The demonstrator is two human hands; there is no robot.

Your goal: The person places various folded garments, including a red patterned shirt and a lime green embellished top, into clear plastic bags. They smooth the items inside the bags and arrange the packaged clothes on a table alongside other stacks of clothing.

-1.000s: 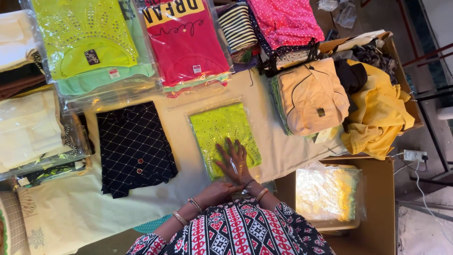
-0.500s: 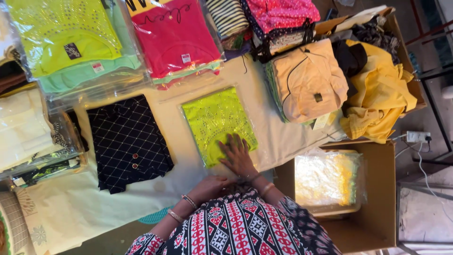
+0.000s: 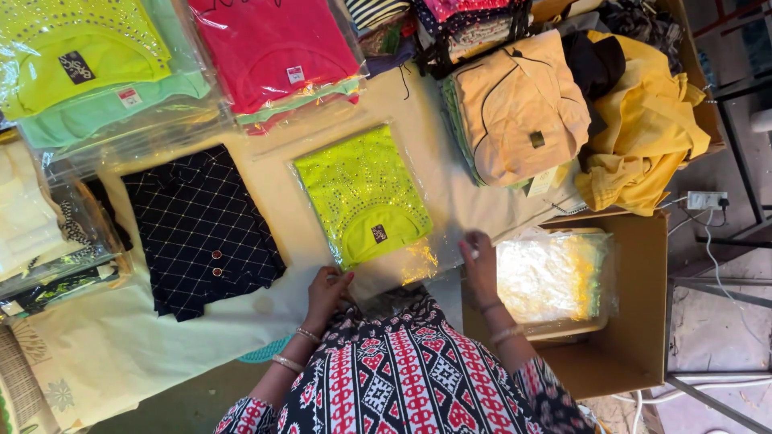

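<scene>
Red, black and white patterned garment, bangles on both wrists, red-painted nails

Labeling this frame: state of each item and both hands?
Lime top: bagged, flat on cloth, bag end open.
Left hand: pinching bag's near edge.
Right hand: at bag's right corner.
Black garment: unbagged, folded.
Box: open, holds bagged garments.
Yellow garment: loose, crumpled.
</scene>
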